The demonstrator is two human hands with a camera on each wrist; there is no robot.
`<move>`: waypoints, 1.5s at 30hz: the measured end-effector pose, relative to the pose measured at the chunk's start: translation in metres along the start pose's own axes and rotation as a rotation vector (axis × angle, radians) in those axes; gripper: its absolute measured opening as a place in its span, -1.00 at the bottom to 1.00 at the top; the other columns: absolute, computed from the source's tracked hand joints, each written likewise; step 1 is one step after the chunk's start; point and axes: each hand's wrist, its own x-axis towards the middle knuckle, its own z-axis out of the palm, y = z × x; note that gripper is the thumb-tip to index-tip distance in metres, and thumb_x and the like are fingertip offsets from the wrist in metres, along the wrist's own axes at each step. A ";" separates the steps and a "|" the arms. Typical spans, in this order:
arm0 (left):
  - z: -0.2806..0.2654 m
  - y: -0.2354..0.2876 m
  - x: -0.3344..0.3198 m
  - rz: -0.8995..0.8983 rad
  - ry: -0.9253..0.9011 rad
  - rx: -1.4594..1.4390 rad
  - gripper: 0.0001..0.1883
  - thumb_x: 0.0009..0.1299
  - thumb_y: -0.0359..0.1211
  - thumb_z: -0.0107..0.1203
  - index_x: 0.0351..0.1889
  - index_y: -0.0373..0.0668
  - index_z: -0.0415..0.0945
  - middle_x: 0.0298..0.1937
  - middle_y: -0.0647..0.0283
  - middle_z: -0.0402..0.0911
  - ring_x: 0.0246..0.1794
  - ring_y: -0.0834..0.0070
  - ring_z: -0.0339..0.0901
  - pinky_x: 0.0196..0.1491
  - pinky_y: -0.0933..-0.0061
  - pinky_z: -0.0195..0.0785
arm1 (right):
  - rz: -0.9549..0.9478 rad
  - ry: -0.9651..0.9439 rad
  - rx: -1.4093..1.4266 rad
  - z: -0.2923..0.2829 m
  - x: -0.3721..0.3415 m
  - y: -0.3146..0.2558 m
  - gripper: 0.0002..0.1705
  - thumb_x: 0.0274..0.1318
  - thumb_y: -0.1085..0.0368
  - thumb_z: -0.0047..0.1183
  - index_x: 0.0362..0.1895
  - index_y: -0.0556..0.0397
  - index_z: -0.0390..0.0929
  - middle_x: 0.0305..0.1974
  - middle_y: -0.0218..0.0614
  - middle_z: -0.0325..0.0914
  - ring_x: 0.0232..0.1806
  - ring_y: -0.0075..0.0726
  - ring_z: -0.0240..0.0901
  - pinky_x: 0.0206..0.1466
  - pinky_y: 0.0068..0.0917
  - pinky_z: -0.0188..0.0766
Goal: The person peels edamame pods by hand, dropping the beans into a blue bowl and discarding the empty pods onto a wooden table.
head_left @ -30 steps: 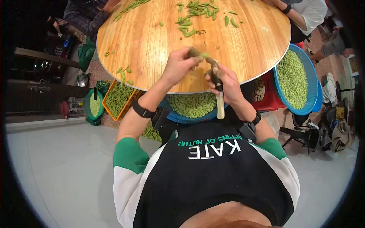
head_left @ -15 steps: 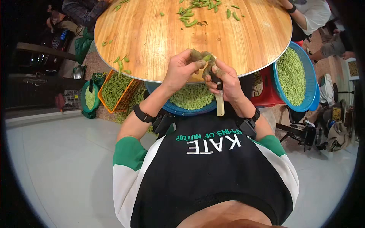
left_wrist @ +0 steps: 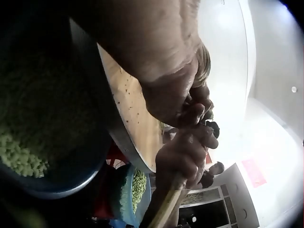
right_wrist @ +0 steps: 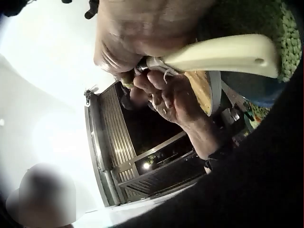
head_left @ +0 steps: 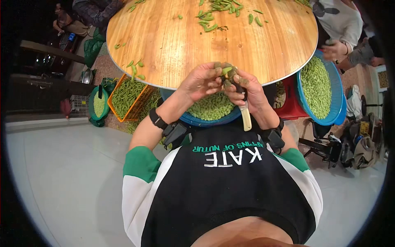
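In the head view my left hand (head_left: pixel 200 81) pinches a green soybean pod (head_left: pixel 226 71) between thumb and fingers. My right hand (head_left: pixel 252 94) grips a knife (head_left: pixel 246 119) by its black-wrapped part, the cream handle pointing back towards my body. Fingers hide the blade. The two hands meet at the pod, above the table's near edge and a blue basin (head_left: pixel 190 119) of shelled beans. The right wrist view shows the cream handle (right_wrist: pixel 218 54) sticking out past the palm, with the left fingers close beside it. Dark stains cover the fingertips.
Loose pods (head_left: pixel 222 6) lie scattered over the round wooden table (head_left: pixel 173 45). At left stand an orange crate (head_left: pixel 132 108) of pods and a green basin (head_left: pixel 106 110). A large blue basin (head_left: pixel 340 101) of beans is at right. Other people sit across the table.
My hands have come slightly back towards me, over the table edge and basin, still together at the pod. The person at right has moved a hand off the table to above the blue basin.
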 end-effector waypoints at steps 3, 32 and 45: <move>0.001 -0.006 0.003 0.248 0.260 0.606 -0.91 0.30 -0.46 0.13 -0.30 -0.27 0.48 -0.46 0.33 0.51 -0.58 0.66 0.40 -0.57 0.60 0.25 | 0.056 0.014 0.127 -0.010 0.003 0.004 -0.51 0.29 0.28 -0.10 0.29 0.03 0.21 -0.39 -0.31 0.36 -0.62 -0.63 0.10 -0.70 -0.77 0.07; 0.002 -0.020 -0.006 0.438 0.389 0.550 -0.85 0.39 -0.34 0.10 -0.36 -0.22 0.54 -0.62 0.46 0.39 -0.66 0.83 0.21 -0.62 0.74 0.04 | 0.065 -0.030 0.229 -0.004 0.007 0.016 -0.57 0.24 0.32 -0.08 0.20 0.02 0.27 -0.36 -0.25 0.37 -0.61 -0.62 0.14 -0.70 -0.75 0.08; 0.005 -0.025 0.005 0.401 0.502 0.783 -0.91 0.29 -0.49 -0.02 -0.40 -0.35 0.40 -0.53 0.26 0.53 -0.60 0.59 0.48 -0.54 0.56 0.35 | 0.007 0.199 -0.006 0.009 0.009 0.024 -0.74 0.33 0.28 -0.17 0.04 0.06 0.35 -0.37 -0.30 0.40 -0.61 -0.62 0.18 -0.68 -0.74 0.11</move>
